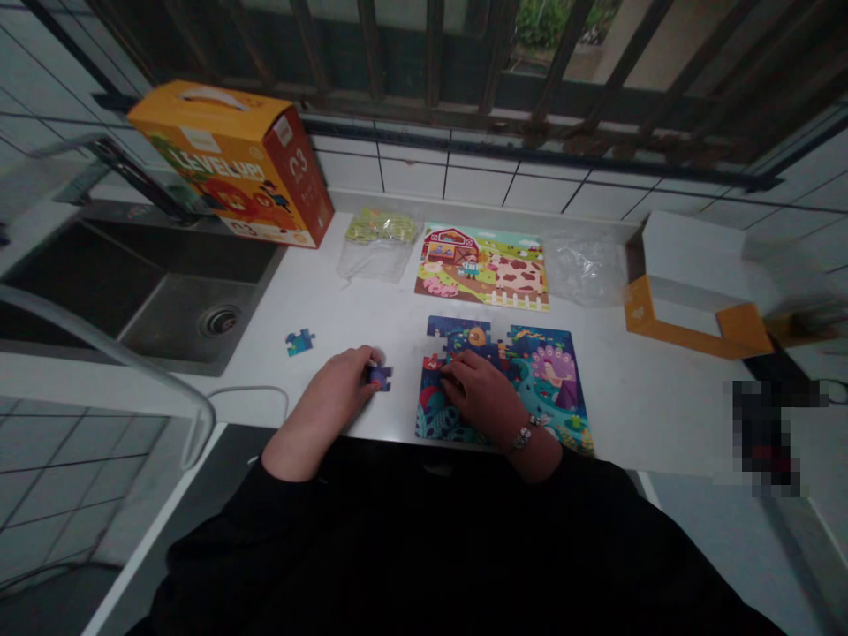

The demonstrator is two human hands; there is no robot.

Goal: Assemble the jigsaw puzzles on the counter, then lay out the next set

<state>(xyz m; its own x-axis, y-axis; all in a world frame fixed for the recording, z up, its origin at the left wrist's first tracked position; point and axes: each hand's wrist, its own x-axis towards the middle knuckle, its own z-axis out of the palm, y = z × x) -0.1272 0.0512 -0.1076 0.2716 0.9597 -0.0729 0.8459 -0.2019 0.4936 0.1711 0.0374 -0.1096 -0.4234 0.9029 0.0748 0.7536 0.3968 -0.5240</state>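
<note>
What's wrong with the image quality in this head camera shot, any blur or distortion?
In the head view, the wide lens slants the window bars and tile lines; dim light swallows detail in the black sleeve; a blurred smear sits at right, above a pixelated patch; the jigsaw puzzle stays fairly sharp.

Head-worn view, facing forward and down, close above the white countertop (649, 424) and jigsaw puzzle (549, 371)
</note>
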